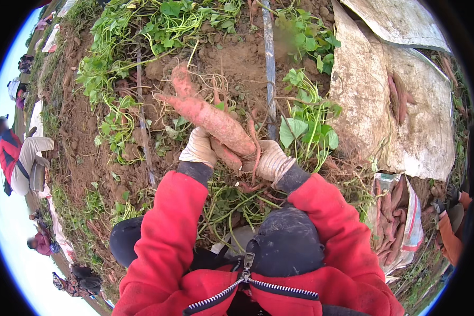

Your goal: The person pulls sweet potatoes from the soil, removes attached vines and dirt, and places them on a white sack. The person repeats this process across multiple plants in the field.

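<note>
A clump of sweet potatoes [217, 120], red-skinned and soil-dusted with thin roots still on it, is raised above the dug earth. My left hand [199, 149], in a striped work glove, grips its lower left side. Around the stem end on the right closes my right hand [272, 160], gloved the same way; the sweet potatoes partly hide the fingers of both. One large root points up and to the left, and a smaller one hangs beneath it. Cut green vines [237, 209] lie below my hands, between my knees.
Black drip tubes [269, 67] run along the brown soil. Leafy vines [114, 71] spread at upper left. At right, woven sacking [414, 130] bears a few sweet potatoes, and an open sack [412, 229] holds several more. Other people [15, 158] sit at the left; an orange sleeve [448, 237] shows at far right.
</note>
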`<state>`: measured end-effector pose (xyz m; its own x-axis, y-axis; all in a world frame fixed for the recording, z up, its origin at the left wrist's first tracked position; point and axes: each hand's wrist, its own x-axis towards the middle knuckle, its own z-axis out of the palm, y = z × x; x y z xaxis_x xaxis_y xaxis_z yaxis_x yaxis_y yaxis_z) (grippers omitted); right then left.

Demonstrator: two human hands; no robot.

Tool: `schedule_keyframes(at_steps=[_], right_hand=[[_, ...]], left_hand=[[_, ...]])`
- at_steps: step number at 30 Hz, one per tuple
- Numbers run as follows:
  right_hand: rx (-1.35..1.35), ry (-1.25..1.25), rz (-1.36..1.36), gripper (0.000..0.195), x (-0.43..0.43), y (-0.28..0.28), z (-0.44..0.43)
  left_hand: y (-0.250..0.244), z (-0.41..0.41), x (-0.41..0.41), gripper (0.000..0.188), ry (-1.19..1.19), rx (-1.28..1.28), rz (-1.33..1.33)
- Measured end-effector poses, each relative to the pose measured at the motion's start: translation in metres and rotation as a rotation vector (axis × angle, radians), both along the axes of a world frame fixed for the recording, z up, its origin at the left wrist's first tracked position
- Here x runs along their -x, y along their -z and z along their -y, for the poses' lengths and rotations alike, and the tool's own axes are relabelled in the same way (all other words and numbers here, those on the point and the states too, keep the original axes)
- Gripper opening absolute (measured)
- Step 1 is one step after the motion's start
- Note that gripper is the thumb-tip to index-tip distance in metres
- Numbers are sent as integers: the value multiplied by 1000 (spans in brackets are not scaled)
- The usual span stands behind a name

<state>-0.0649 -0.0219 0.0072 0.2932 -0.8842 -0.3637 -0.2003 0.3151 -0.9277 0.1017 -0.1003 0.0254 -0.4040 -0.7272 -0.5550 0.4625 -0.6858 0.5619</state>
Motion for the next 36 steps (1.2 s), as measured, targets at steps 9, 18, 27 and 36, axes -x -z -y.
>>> schedule_keyframes(at_steps=[9, 18, 27, 36], right_hand=[[-116, -38, -602, 46, 20, 42, 22], [-145, 43, -53, 40, -4, 47, -3], [-195, 60, -332, 34, 9, 56, 19], [-184, 195, -301, 28, 14, 94, 4]], left_hand=[[-30, -25, 45, 27, -62, 57, -58], [-27, -39, 59, 41, 966, 1407, 762], [-28, -14, 80, 23, 472, 452, 275], [-22, 31, 46, 54, 383, 224, 276]])
